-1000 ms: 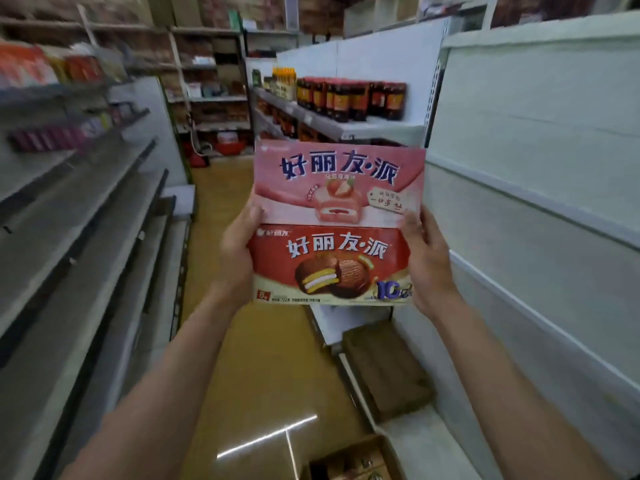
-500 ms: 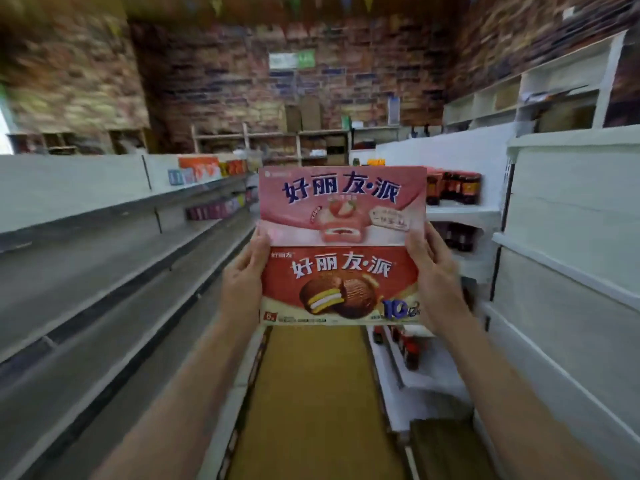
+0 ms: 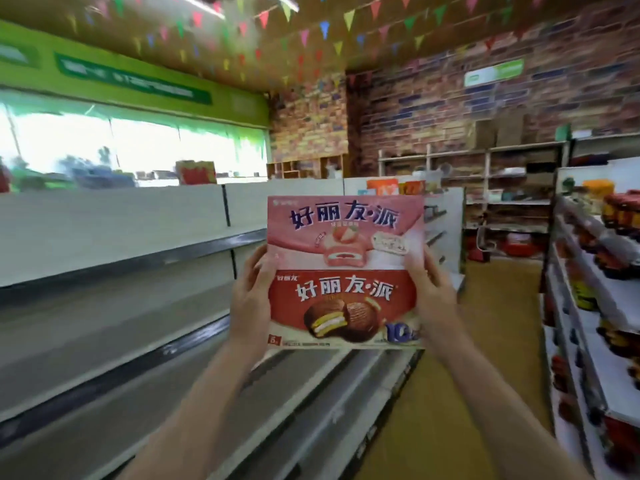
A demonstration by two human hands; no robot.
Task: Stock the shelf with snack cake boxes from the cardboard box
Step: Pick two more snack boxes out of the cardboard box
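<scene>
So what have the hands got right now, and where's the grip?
Two stacked snack cake boxes, pink box above red box. Left hand and right hand grip the stack's side edges.

pink strawberry box (image 3: 346, 230), red chocolate box (image 3: 343, 306), multicoloured bunting (image 3: 325, 29), brick-patterned wall (image 3: 433, 109)

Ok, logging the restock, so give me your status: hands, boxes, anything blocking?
Left hand and right hand grip both stacked boxes. Pink strawberry box above red chocolate box, upright, facing camera. Left shelf bare where visible; nothing blocking.
</scene>
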